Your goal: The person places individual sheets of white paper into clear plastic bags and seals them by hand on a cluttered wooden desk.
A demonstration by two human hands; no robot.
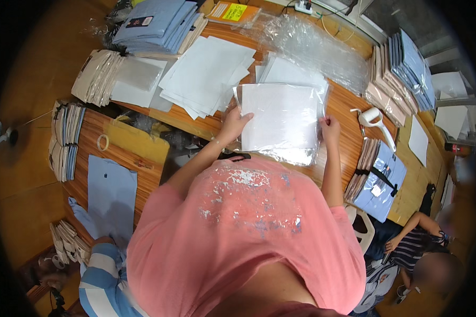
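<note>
Left hand and right hand pinch opposite sides of a plastic bag, apparently settling its paper, likely needing smoothing next.

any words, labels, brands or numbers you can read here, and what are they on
Printed wording isn't copied out here, only located.
Yellow label on an orange pack: bold dark print.
Dark label on folded blue garments: too small to read.
Pink shirt: flaked print, unreadable.
White sheet in the clear bag: no print seen.
</note>
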